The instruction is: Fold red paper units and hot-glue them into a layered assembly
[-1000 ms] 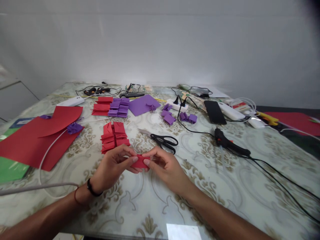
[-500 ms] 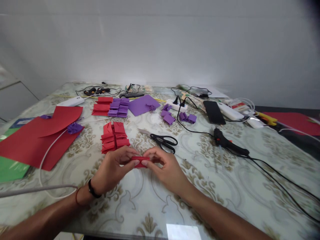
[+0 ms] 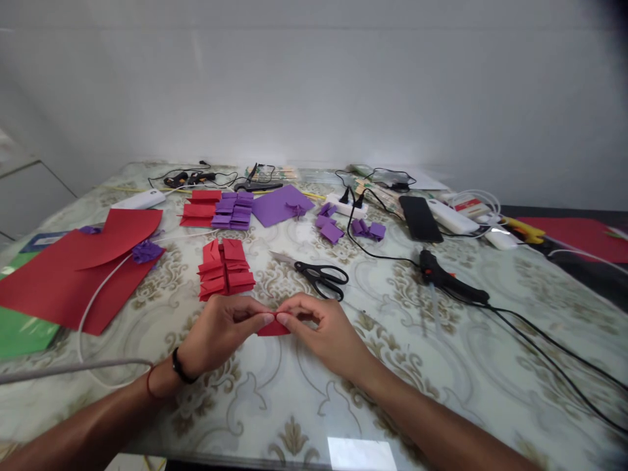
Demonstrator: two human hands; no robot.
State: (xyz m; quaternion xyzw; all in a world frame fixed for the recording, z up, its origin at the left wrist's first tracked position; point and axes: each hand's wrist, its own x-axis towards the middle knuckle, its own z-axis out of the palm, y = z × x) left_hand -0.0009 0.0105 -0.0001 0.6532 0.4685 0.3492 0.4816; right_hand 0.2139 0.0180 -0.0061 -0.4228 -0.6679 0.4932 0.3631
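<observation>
I see my left hand (image 3: 216, 333) and right hand (image 3: 321, 330) pinched together on a small folded red paper piece (image 3: 273, 328) just above the table (image 3: 441, 366) (scissors (image 3: 318, 278) lie just beyond); uneven pressure could skew its crease.

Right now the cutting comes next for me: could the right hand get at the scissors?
Probably yes: the scissors lie just beyond the right hand, nothing between them, though it pinches the red paper.

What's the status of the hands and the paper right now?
Left hand and right hand both pinch the red paper. Paper low over table. Scissors just behind, apart.
</observation>
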